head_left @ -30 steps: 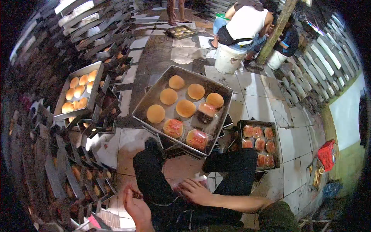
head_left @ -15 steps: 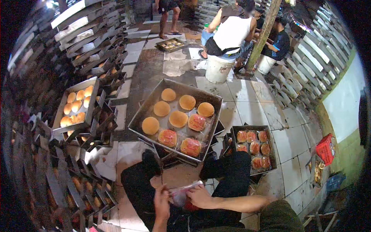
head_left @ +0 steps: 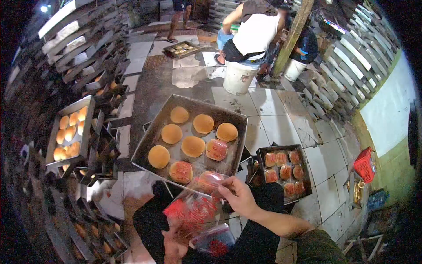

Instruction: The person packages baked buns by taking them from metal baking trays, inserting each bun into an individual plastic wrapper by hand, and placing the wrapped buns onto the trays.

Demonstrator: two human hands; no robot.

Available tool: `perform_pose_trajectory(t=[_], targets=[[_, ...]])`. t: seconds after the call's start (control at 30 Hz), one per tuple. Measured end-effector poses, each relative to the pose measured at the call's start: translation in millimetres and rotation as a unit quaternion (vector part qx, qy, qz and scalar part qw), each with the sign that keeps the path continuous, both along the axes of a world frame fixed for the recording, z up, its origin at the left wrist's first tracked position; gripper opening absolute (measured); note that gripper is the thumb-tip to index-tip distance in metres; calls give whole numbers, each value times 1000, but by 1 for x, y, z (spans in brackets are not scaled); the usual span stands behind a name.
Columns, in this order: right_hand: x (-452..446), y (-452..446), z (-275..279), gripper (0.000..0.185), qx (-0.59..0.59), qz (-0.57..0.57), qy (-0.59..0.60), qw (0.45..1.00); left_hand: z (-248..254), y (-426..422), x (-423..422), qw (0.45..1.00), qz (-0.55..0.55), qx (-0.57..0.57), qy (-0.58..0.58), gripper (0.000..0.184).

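A clear plastic bag with red print (head_left: 195,204) is stretched out over my lap. My right hand (head_left: 239,198) pinches its upper edge between thumb and fingers. Below the bag's lower left part is my left hand (head_left: 175,244), smeared by motion, so its grip is unclear. More printed plastic bags (head_left: 215,240) lie on my lap beside it. Just beyond my knees, a metal tray (head_left: 140,160) bears several plain round buns (head_left: 193,146) and three buns in red-printed wrappers (head_left: 180,172). The bag partly covers the nearest wrapped one.
At the right stands another tray (head_left: 310,185) of wrapped buns. A tray of plain buns (head_left: 50,136) tops a stack on the left. A red basket (head_left: 364,165) is at far right. People sit on white buckets (head_left: 239,79) near a wooden post (head_left: 292,39).
My right hand has risen from my lap toward the tray, drawing a printed plastic bag out flat. The left hand has moved lower. The whole view has shifted slightly.
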State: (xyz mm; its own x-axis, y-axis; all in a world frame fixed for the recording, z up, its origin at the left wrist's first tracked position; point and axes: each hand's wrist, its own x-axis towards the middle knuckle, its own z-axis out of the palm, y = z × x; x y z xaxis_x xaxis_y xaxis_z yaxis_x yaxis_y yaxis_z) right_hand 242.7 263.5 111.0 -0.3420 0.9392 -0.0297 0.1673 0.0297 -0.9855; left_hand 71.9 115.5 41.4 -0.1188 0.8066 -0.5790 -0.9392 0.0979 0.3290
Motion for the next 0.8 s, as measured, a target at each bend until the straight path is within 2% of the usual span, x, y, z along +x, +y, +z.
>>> perform_pose_trajectory(t=[0.03,0.07,0.1,0.13,0.17,0.2,0.23,0.27,0.3,0.33,0.4,0.43,0.47,0.5,0.53,0.6,0.63,0.7,0.73,0.8], targets=[[0,6,-3,17,-72,6,-4,997,8,12,0,999,-35,-31,14,26],[-2,12,-13,17,-82,5,-7,997,7,17,-2,998,-36,-41,10,26],[-2,18,-27,16,-34,54,-14,998,4,20,-4,965,-104,-71,232,23],[-3,22,-38,15,14,105,-21,994,1,23,-6,877,-172,-96,438,20],[-1,32,-34,19,-18,118,-90,989,0,34,-9,887,-128,-94,434,7],[0,47,-24,23,-49,131,-156,978,-2,40,-13,887,-132,-104,430,7],[-1,59,-18,22,-62,94,-93,989,-4,43,-18,843,-123,-93,514,6],[-6,63,-19,21,-12,72,-104,992,-3,48,-23,792,-115,-81,595,9],[-7,74,-24,20,13,213,-88,973,6,61,-22,794,-124,-154,575,19],[-9,88,-28,20,39,349,-67,934,-7,61,-26,792,-126,-164,574,19],[-16,122,-64,18,147,132,-108,974,-44,57,-35,868,-82,-113,477,9],[-21,160,-69,21,137,-27,-167,976,-51,60,-34,867,-85,-120,475,9],[-18,210,-90,24,216,-117,-184,952,-55,65,-30,891,-57,-142,428,11],[-13,249,-105,27,260,-121,-304,908,-56,69,-27,910,-26,-162,381,15],[-5,285,-140,29,366,-152,-335,855,-56,71,-27,908,-22,-168,382,15],[5,321,-176,35,277,-196,-484,807,-50,74,-27,962,2,-151,228,17],[7,329,-174,35,277,-191,-481,809,-42,77,-28,973,3,-122,195,18],[9,337,-170,46,-18,-108,-511,852,-45,73,-30,978,12,-110,176,19],[6,321,-162,46,-17,-104,-510,854,-48,71,-32,983,17,-95,157,21],[3,277,-148,50,292,-112,-523,793,-58,69,-34,979,7,-89,183,22]])
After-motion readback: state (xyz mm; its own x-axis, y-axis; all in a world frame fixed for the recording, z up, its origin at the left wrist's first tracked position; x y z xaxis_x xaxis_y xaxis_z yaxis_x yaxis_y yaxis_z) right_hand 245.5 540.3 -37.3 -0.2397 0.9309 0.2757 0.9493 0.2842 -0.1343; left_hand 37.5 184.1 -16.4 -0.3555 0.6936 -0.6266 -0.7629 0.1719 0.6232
